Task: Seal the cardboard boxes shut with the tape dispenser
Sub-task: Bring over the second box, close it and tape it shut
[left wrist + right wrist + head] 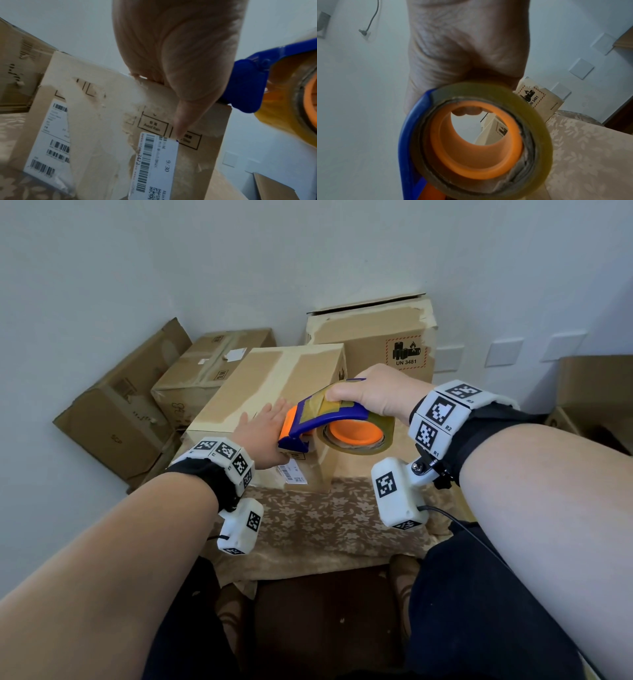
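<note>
Keep the cardboard box (270,392) still on the worktop (329,525) under the flat, straight fingers (270,414) of the left hand (262,436). Hold the tape dispenser (329,422), just beside those fingers at the box's near edge, tight in the curled right hand (373,392). Press down and pull straight along the top.

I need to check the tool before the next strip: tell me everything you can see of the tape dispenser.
The tape dispenser has a blue plastic frame with an orange front part and an orange hub carrying a roll of clear yellowish tape. The right hand grips it from above, fingers curled over the frame. Its blue front end sits at the near top edge of the cardboard box, beside the flat left hand. Whether tape is stuck down cannot be told.
</note>
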`<state>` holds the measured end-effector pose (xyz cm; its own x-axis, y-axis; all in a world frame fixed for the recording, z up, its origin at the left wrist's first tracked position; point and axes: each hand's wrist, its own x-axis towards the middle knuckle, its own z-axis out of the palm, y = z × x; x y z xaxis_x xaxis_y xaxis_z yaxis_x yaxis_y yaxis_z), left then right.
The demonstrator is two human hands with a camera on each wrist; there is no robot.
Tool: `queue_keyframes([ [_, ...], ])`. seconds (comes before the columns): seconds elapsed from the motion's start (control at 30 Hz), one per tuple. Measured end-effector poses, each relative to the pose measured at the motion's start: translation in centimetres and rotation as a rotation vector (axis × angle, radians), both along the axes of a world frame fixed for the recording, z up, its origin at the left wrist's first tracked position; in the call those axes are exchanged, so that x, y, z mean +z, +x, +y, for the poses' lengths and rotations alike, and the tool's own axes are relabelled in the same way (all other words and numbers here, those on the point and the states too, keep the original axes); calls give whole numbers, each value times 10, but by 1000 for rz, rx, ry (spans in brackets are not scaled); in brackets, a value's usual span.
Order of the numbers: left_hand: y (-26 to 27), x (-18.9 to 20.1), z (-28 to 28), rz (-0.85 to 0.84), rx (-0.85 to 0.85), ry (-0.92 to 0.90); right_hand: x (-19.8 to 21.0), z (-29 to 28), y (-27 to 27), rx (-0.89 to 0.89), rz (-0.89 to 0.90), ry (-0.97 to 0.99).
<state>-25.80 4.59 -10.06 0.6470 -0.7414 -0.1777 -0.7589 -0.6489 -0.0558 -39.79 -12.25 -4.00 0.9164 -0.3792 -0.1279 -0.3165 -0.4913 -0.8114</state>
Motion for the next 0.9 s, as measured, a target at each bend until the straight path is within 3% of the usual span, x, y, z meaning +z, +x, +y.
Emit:
queue_keyframes([
  [0.43,-6,3,-4,30,-17,-93,-11,-14,-9,43,-27,102],
  [0.9,-7,5,-9,30,32,18,-16,-54,-45,64,8,73],
])
